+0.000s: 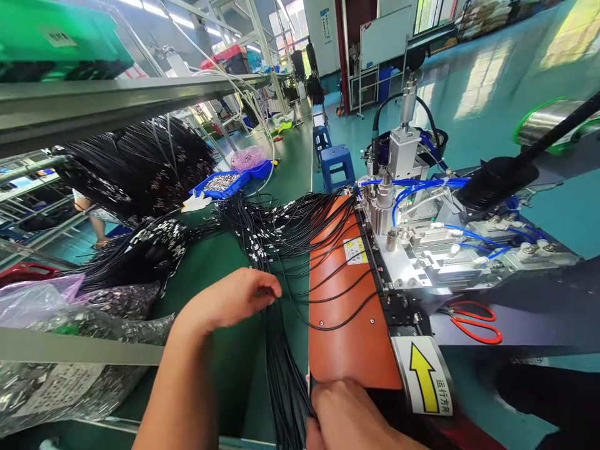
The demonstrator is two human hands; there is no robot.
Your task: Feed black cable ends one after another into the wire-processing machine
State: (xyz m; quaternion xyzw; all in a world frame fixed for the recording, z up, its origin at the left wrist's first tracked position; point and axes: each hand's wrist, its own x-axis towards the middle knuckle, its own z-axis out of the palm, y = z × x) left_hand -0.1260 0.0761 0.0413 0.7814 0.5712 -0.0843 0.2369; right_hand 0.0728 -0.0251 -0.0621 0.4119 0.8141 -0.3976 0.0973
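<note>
My left hand (244, 294) hovers over the green bench with its fingers loosely curled, and I see nothing between them. Just below it, a bundle of black cables (281, 369) runs down the bench toward me. At the bottom, my right hand (344, 409) is closed at the side of this bundle; its fingertips are partly hidden. Single black cables (328, 326) lie spaced across the orange curved cover (351, 356), their far ends at the machine's edge. Beyond my left hand spreads a pile of black cables (253, 228) with small white and silver ends.
On the right stands a metal machine (398, 212) with blue air tubes; red-handled scissors (475, 322) lie in front of it. A blue tray (222, 184) of small metal parts sits farther back. Plastic bags (60, 381) are at left, under a shelf (94, 103). Blue stools (336, 165) stand beyond.
</note>
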